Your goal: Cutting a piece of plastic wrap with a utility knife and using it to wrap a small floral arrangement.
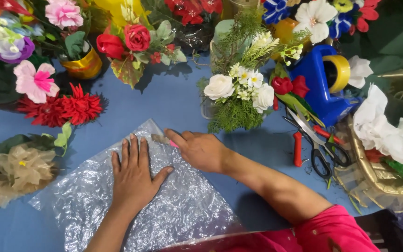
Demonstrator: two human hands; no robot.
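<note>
The left hand [134,175] lies flat, fingers spread, pressing a crinkled sheet of clear cellophane [164,210] onto the blue table [164,100]; the right hand [200,149] is closed around a small pink-handled cutter [164,140], its blade touching the sheet's upper edge just beside the left fingertips; a white flower arrangement [239,88] stands just behind; scissors [318,149] and red pliers [299,147] lie well to the right, near a blue tape dispenser [318,88].
</note>
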